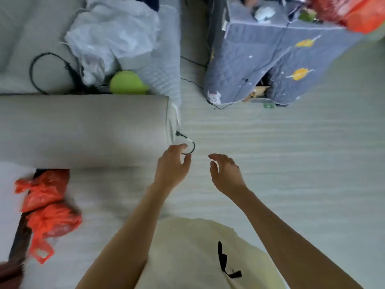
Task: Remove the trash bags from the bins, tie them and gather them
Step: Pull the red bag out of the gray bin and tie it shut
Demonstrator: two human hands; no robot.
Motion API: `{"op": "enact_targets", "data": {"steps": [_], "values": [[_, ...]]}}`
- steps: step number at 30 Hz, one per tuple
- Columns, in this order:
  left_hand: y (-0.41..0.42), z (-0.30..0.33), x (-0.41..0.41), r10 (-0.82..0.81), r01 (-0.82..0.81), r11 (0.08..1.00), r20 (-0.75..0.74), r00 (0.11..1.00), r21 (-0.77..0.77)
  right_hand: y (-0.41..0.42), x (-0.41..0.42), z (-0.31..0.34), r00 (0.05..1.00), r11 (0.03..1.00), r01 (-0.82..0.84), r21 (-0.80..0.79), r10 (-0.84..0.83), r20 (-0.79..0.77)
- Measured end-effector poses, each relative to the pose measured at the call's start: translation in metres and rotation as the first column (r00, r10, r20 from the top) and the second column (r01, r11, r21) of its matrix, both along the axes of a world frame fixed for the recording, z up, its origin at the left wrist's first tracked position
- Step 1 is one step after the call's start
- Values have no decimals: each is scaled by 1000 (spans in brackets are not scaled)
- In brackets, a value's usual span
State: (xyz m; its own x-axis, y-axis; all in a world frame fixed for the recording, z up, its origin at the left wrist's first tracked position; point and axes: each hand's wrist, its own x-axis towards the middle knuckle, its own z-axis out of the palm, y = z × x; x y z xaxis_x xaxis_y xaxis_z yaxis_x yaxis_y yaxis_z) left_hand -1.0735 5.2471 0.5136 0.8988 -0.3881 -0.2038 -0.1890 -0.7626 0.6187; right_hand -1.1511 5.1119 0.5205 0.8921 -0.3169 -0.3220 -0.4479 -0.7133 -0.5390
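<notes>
Two tied orange trash bags lie gathered on the floor at lower left, beside the sofa. Looks like the gather step; next move likely another orange bag at top right. Left hand and right hand reach forward, grip loose, holding nothing.

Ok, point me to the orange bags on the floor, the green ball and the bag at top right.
Tied orange bags point(46, 207), head view: on the crumpled plastic body.
Green ball point(127, 82), head view: on its centre.
Orange bag point(358, 15), head view: on its plastic, cut off by the frame edge.
</notes>
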Motion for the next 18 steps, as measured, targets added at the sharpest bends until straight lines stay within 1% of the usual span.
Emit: {"op": "enact_targets", "data": {"steps": [2, 3, 5, 6, 11, 13, 16, 18], "values": [[-73, 4, -23, -149, 149, 989, -24, 989, 9, -71, -42, 0, 986, 988, 156, -8, -157, -48], [-122, 7, -32, -252, 253, 967, -16, 967, 20, -115, -65, 1, 967, 968, 250, -28, -251, -45], [-175, 8, -36, -364, 365, 929, -25, 931, 61, -169, -90, 1, 935, 938, 345, -38, -347, -70], [-215, 4, -38, -440, 439, 894, -5, 898, 85, -205, -106, 3, 905, 908, 416, -46, -418, -73], [-376, -4, -34, -623, 612, 776, 34, 782, 151, -352, -147, -1, 790, 790, 606, -98, -611, -42], [-455, -10, -32, -681, 666, 728, 57, 730, 161, -419, -152, -4, 757, 756, 644, -113, -652, -45], [-574, -11, -30, -740, 729, 668, 28, 672, 152, -522, -150, -4, 697, 703, 700, -128, -711, -94], [-632, -6, -31, -774, 764, 629, 19, 633, 144, -572, -149, 1, 663, 673, 726, -141, -739, -118]]}}
